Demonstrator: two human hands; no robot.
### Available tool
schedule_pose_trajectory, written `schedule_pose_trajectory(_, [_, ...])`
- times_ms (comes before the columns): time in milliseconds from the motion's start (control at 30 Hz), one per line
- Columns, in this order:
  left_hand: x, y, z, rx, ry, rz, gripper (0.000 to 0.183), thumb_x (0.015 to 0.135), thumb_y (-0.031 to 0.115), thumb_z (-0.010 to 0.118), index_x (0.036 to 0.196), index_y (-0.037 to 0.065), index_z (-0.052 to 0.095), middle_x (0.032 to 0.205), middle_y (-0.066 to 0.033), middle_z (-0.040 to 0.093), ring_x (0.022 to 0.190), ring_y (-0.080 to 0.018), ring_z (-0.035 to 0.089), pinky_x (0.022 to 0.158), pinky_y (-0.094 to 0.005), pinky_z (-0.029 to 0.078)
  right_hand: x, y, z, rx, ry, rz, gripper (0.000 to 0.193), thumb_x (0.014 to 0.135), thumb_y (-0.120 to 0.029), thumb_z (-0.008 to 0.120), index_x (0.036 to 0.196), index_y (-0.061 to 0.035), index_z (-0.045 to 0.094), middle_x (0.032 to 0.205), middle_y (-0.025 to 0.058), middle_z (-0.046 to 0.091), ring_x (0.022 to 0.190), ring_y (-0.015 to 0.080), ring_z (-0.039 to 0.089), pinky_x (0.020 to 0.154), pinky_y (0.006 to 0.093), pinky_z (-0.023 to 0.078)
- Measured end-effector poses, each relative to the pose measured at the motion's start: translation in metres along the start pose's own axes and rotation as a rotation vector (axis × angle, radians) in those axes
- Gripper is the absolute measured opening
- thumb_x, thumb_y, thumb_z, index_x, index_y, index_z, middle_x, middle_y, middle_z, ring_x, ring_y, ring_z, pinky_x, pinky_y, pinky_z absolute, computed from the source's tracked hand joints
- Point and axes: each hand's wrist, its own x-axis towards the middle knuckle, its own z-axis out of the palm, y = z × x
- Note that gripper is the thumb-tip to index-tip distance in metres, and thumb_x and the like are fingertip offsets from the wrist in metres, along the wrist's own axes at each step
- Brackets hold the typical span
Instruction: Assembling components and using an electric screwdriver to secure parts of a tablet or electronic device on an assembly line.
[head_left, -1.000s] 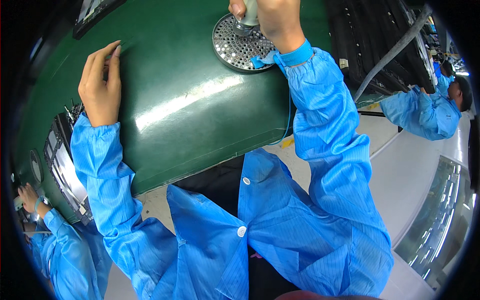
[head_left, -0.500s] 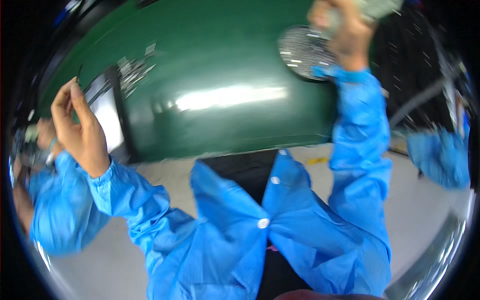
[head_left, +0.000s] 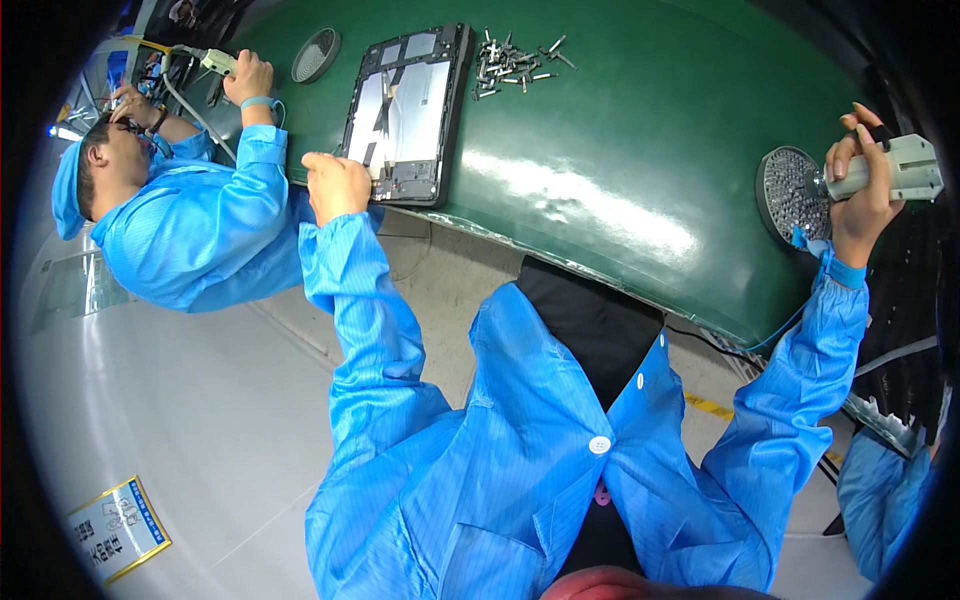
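Right hand [head_left: 866, 208] is holding a chunky pale-green plastic tool [head_left: 914, 169], probably light, by its middle; left hand's [head_left: 338, 187] hold I'm not seeing.

Left hand [head_left: 338, 188] shifted from over bare tabletop [head_left: 640, 110] to near-left corner of opened device [head_left: 418, 105], at tabletop's near edge.

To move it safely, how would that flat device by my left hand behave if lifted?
The device is probably stiff, given its thick rim. It may be fragile, with inner parts exposed. Lying flat on the table, it likely won't roll.
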Motion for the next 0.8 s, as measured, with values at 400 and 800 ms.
schedule_pose_trajectory(400, [-0.021, -0.033, -0.037, -0.603, 0.325, 0.004, 0.041, 0.111, 0.032, 0.044, 0.120, -0.007, 0.049, 0.107, -0.0207, 0.058, 0.098, -0.0234, 0.054, 0.093, -0.0377, 0.046, -0.004, 0.001, -0.006, -0.080, -0.042, -0.038, 0.030, 0.096, -0.009, 0.057, 0.113, 0.0138, 0.067, 0.066, 0.0096, 0.058, 0.054, 0.0149, 0.052, 0.051, 0.0280, 0.040])
schedule_pose_trajectory(800, [-0.226, 0.119, -0.004, -1.066, -0.263, -0.070, 0.029, 0.113, 0.028, 0.045, 0.122, 0.001, 0.049, 0.106, -0.0069, 0.055, 0.098, -0.0137, 0.050, 0.092, -0.0295, 0.043, -0.007, -0.019, 0.005, -0.038, 0.114, -0.030, 0.020, 0.092, -0.008, 0.062, 0.103, 0.0072, 0.067, 0.061, 0.0069, 0.058, 0.044, 0.0134, 0.053, 0.041, 0.0260, 0.044])
